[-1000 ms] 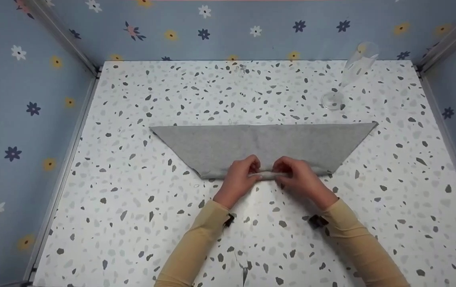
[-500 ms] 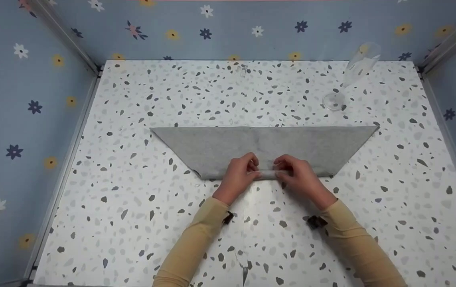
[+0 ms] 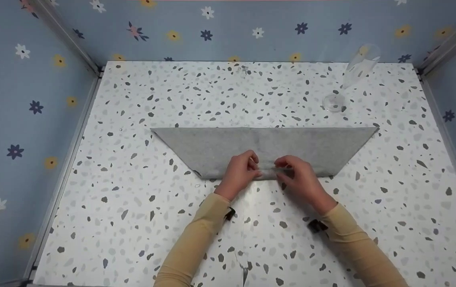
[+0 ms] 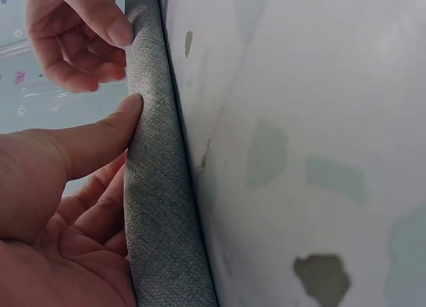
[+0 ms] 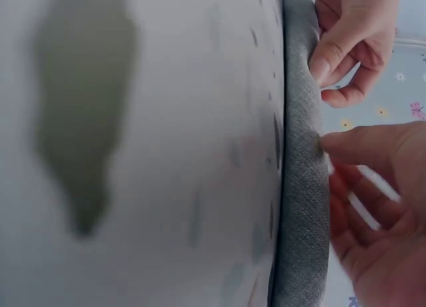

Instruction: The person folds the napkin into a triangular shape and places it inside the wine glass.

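A folded grey cloth (image 3: 220, 147) lies as a wide trapezoid on the table, its long straight edge at the back. Along its short near edge runs a narrow rolled fold (image 4: 163, 207). My left hand (image 3: 237, 173) holds this fold just left of centre, thumb on the near side and fingers curled over towards the back. To the right of it, across a small gap, my right hand (image 3: 299, 177) is at the same fold. In the right wrist view its thumb (image 5: 359, 142) touches the roll, with the other fingers behind it, partly hidden.
A clear stemmed glass (image 3: 359, 67) stands at the back right, beyond the cloth. Flower-patterned blue panels (image 3: 231, 28) enclose the speckled white table (image 3: 132, 223) at the back and both sides. Small dark devices sit at both wrists.
Both hands stay at the near fold, with slight shifts of fingers and thumbs. The left hand has edged a little away from the body. The cloth keeps nearly the same outline.
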A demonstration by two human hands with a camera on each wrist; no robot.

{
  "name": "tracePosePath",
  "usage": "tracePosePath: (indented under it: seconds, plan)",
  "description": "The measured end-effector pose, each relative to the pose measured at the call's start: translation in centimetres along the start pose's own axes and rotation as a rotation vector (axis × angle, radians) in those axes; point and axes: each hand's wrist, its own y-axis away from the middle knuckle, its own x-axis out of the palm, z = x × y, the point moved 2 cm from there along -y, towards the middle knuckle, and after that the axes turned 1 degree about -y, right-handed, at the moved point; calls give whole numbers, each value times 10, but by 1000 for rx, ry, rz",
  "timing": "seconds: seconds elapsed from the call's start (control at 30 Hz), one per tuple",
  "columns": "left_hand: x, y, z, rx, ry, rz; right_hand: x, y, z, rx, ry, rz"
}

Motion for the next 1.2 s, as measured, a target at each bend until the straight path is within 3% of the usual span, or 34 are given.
tracePosePath:
  seconds: [0.1, 0.27, 0.4, 0.6, 0.97, 1.2]
  plan:
    - [0, -1, 0, -9, 0, 6, 0, 5, 1, -41, 1, 23]
    - [1, -1, -1, 17, -4, -30, -2, 5, -2, -7, -48, 82]
    - [2, 0, -5, 98, -30, -48, -2, 2, -5, 26, -59, 112]
    - [5, 4, -11, 211, -67, -3, -3, -1, -9, 69, -74, 122]
    - [7, 3, -8, 190, -74, 8, -2, -7, -11, 75, -56, 124]
    - [7, 0, -6, 194, -102, 3, -1, -10, -11, 112, -112, 143]
